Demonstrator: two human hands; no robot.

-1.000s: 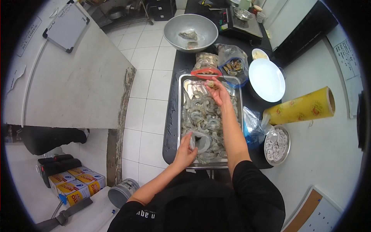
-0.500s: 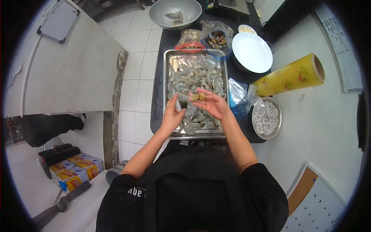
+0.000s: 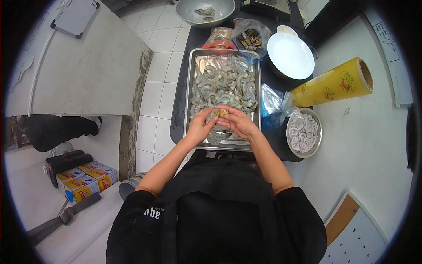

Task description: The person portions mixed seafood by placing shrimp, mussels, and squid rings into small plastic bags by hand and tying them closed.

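Your left hand (image 3: 200,126) is curled on the clear plastic bag (image 3: 213,115), mostly hidden by your grip; can't read its contents. Your right hand (image 3: 241,124), half-curled, pinches yellowish shellfish (image 3: 223,113) at the bag, over the near end of the shrimp (image 3: 226,83) tray (image 3: 258,88). Frame crops the metal bowl (image 3: 188,13). Versus half a second ago, your hands are closer together.

From my end I read "aqu" on the black shirt (image 3: 134,224), "CROCO" on the yellow roll (image 3: 332,86) at the counter's (image 3: 178,119) right edge, and what looks like "PRESTO" on the yellow-and-white boxes (image 3: 88,179). Writing on the whiteboard (image 3: 77,17) and wall sheet (image 3: 391,48) is too small to make out.
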